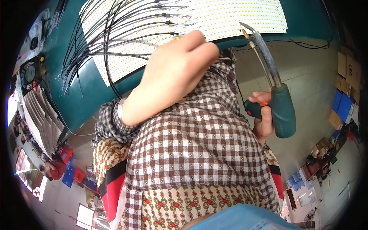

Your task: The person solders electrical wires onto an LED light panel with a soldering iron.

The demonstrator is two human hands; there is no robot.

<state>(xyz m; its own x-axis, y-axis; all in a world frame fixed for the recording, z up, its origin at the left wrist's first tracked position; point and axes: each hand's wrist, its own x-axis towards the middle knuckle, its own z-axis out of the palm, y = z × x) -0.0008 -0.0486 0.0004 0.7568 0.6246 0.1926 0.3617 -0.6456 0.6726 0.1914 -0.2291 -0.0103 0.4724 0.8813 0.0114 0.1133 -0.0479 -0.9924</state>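
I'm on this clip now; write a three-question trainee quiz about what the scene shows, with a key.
1. Which hand holds the dark green, pistol-shaped soldering tool with metal tip?

2. True or false: thin black cables lie across the left part of the flat white sheet dotted with rows of small yellow LEDs.

3. What colour is the smooth tabletop under that sheet?
A) Red
B) Dark green
C) White

Key:
1. The right hand.
2. True.
3. B.
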